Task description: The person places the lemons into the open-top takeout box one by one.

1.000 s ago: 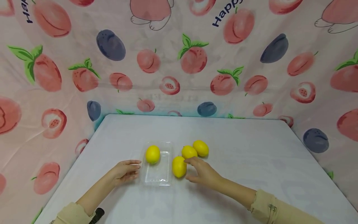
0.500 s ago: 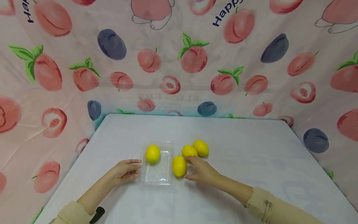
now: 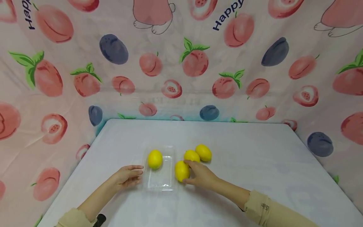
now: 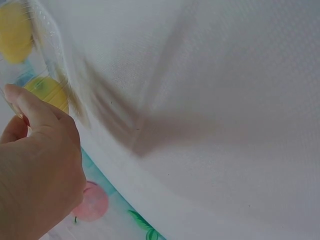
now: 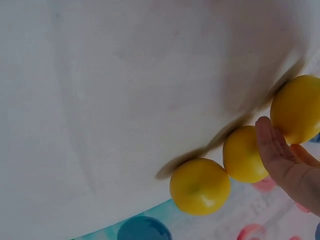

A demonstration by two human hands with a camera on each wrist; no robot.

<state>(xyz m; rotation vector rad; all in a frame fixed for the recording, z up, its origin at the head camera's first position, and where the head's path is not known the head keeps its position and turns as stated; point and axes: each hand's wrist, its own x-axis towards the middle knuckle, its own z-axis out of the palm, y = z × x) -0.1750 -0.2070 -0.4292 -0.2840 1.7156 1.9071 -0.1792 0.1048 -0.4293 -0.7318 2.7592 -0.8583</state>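
Note:
A clear plastic box [image 3: 159, 181] stands on the table with one yellow lemon [image 3: 155, 159] in its far left part. My left hand [image 3: 127, 177] is at the box's left side, its fingers extended and the fingertips right at the wall. To the right of the box, my right hand [image 3: 202, 175] holds the nearest loose lemon [image 3: 181, 171] between thumb and fingers, from its right side. Behind it lie a middle lemon [image 5: 245, 154], partly covered by the fingers in the right wrist view, and a far lemon [image 5: 200, 186], in a slanting row.
A white cloth [image 3: 255, 164] covers the table. Fruit-print fabric [image 3: 173, 63] hangs behind and along both sides. A small black object [image 3: 100, 219] shows by the left sleeve [image 3: 75, 218].
My right hand has moved slightly left, and its thumb has come against the near lemon. The left hand stays at the box. The head view has tilted slightly upward.

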